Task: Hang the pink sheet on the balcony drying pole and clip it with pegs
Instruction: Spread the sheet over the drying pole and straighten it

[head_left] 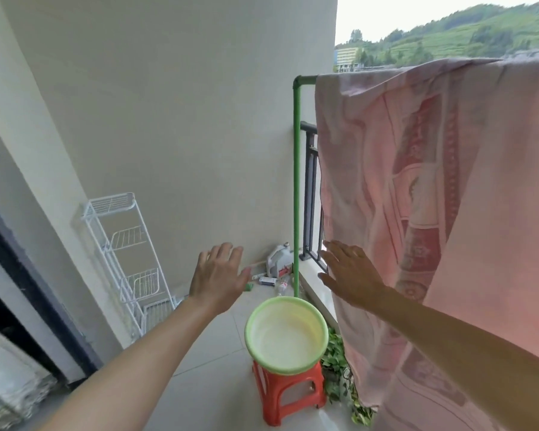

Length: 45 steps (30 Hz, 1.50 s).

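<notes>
Smoothing stage, by my read. Left hand (220,276) open, fingers spread, grip empty, hovering over floor clutter. Basin (286,335) on red stool (288,396), looks empty, no pegs visible. Right hand (350,275) open, flat at left edge of pink sheet (433,197), holding nothing. Sheet already draped over green pole (296,181). Advice: pull edge flat, even both sides, then find pegs, clip near pole top.

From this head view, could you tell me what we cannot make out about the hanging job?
- Pegs: none visible; the pink sheet runs past the right edge.
- Green pole: its top bar is hidden under the sheet.
- Litter by the white jug: too small and blurred.
- Right hand: whether it touches the sheet is unclear.
</notes>
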Each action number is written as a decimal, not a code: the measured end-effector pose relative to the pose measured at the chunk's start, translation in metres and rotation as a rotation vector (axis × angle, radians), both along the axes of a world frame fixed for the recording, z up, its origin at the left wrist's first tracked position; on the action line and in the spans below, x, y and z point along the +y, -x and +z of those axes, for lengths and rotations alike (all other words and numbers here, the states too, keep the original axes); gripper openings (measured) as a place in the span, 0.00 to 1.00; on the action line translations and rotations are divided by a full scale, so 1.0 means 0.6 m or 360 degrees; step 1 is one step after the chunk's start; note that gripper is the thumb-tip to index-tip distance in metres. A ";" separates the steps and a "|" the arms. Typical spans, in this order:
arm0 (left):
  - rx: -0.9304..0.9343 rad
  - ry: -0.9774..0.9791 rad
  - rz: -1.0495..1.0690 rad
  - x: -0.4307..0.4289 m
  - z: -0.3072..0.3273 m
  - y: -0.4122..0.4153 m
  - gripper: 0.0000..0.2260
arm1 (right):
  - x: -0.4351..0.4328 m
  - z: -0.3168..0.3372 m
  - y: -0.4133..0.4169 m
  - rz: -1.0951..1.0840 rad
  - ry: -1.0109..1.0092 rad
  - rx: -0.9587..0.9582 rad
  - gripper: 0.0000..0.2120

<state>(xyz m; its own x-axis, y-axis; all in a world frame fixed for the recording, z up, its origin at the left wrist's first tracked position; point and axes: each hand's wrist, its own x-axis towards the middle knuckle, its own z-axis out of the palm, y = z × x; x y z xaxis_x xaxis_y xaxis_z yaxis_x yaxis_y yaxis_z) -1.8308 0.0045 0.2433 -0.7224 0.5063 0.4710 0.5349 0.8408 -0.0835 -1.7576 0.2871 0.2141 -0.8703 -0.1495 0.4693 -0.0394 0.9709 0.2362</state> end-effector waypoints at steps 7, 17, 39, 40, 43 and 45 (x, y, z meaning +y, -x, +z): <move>0.0035 0.0024 -0.0145 0.015 -0.003 0.258 0.23 | -0.009 -0.008 0.215 -0.0063 -0.0030 0.0015 0.25; 0.0118 -0.0097 -0.0772 0.176 0.133 0.584 0.17 | 0.007 0.093 0.394 -0.0529 0.0083 0.0198 0.23; 0.0077 -0.1049 -0.2107 0.590 0.431 0.757 0.17 | 0.119 0.486 0.431 -0.1579 -0.0061 0.0978 0.18; 0.0030 -0.1089 -0.2191 0.592 0.435 0.766 0.15 | 0.114 0.491 0.442 -0.1600 -0.0054 0.0977 0.16; 0.0148 -0.1101 -0.2150 0.590 0.451 0.805 0.11 | 0.101 0.512 0.498 -0.1646 0.0036 0.0993 0.10; 0.0197 -0.1108 -0.2144 0.587 0.463 0.846 0.12 | 0.094 0.527 0.545 -0.1687 0.0116 0.1018 0.09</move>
<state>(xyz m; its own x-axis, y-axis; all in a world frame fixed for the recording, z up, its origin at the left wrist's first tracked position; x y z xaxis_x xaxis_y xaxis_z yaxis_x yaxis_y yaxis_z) -2.3383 0.3570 0.5214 0.1434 0.3939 0.9079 0.9316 -0.3634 0.0105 -2.0847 0.3436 0.5304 -0.1574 0.5321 0.8319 0.8754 0.4651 -0.1318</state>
